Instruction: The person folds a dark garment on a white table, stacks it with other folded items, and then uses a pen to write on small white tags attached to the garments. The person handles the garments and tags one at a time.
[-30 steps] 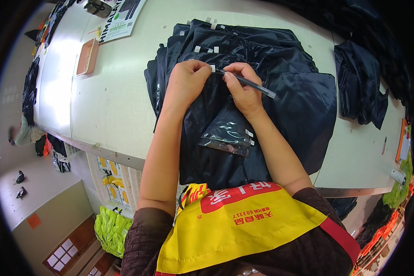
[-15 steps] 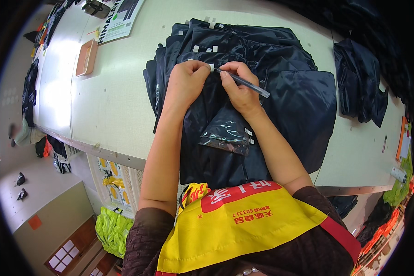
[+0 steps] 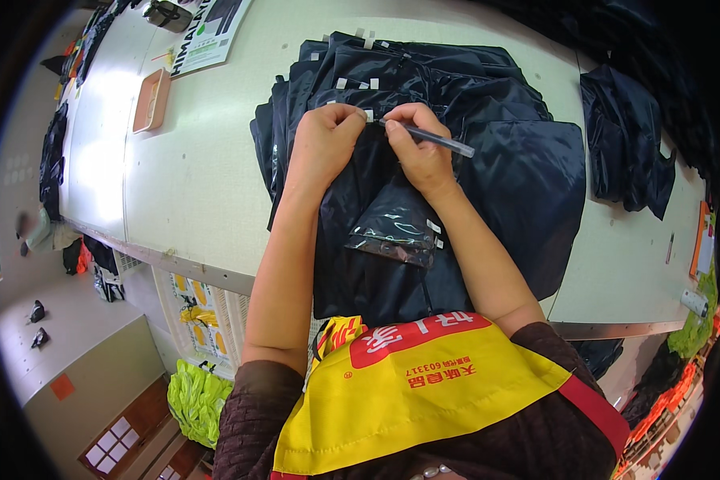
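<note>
A stack of dark navy, shiny garments (image 3: 520, 184) lies in front of me on the white table. My left hand (image 3: 328, 142) is closed in a pinch on a small white label (image 3: 369, 115) at the upper edge of the top garment. Close by on the right, my right hand (image 3: 426, 160) grips a clear-barrelled pen (image 3: 448, 143), its writing end by the label and its back end toward the right. Between my forearms, a glossy clear plastic bag (image 3: 392, 228) with small white tags lies on the cloth.
More dark garments (image 3: 624, 136) lie at the right. On the left are a pinkish shallow tray (image 3: 151, 100), a printed sheet (image 3: 212, 40) and a metal flask (image 3: 166, 14). The table's front edge (image 3: 176, 262) runs past my left arm. Below it sits a bright yellow-green bundle (image 3: 198, 400).
The pen has tilted to lie flatter, its back end rising slightly and shifting right. My right hand has turned a little with it; my left hand keeps its pinch on the label.
</note>
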`<state>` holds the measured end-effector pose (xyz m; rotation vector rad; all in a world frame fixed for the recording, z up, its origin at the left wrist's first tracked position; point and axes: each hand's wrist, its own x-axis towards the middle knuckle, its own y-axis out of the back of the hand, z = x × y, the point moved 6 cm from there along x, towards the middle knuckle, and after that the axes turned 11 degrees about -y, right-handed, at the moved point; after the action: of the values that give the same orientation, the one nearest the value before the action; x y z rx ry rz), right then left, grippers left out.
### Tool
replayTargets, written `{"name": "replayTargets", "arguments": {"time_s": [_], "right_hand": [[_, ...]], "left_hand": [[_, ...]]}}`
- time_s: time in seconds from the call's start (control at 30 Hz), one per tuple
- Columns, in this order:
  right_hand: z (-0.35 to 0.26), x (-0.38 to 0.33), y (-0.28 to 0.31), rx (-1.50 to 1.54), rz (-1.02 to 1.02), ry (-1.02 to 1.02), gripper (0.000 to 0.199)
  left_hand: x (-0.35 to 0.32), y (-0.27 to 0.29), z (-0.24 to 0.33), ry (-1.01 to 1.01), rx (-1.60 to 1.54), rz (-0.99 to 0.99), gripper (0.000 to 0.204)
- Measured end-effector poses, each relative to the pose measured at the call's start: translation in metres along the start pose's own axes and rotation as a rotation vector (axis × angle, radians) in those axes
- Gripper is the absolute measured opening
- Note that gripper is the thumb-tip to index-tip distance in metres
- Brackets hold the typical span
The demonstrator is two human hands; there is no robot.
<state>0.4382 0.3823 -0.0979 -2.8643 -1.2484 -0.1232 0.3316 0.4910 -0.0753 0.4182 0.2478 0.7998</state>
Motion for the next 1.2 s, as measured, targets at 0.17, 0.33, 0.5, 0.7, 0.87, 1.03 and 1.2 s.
{"name": "replayTargets", "arguments": {"time_s": [0.17, 0.33, 0.5, 0.7, 0.87, 1.03, 1.2], "right_hand": [[-0.008, 0.008, 0.013, 0.381, -0.028, -0.128, 0.011], [-0.045, 0.028, 0.027, 0.659, -0.134, -0.161, 0.017], [-0.019, 0.036, -0.023, 0.604, -0.265, -0.25, 0.016], [0.001, 0.033, -0.036, 0.437, -0.249, -0.194, 0.018], [0.001, 0.03, -0.036, 0.395, -0.237, -0.18, 0.018], [0.002, 0.029, -0.035, 0.4, -0.225, -0.179, 0.017], [-0.001, 0.026, -0.034, 0.314, -0.193, -0.119, 0.016]], "left_hand": [[-0.012, -0.002, 0.026, -0.165, -0.04, -0.078, 0.02], [-0.067, -0.037, 0.079, -0.734, 0.434, -0.322, 0.021], [-0.085, -0.06, 0.068, -0.652, 0.529, -0.548, 0.016], [-0.031, 0.029, 0.057, -0.438, 0.524, 0.225, 0.022], [-0.004, 0.047, 0.024, -0.156, 0.576, 0.117, 0.037], [0.015, 0.043, -0.003, 0.051, 0.157, -0.009, 0.033], [0.022, 0.039, -0.013, 0.103, -0.11, 0.014, 0.024]]}}
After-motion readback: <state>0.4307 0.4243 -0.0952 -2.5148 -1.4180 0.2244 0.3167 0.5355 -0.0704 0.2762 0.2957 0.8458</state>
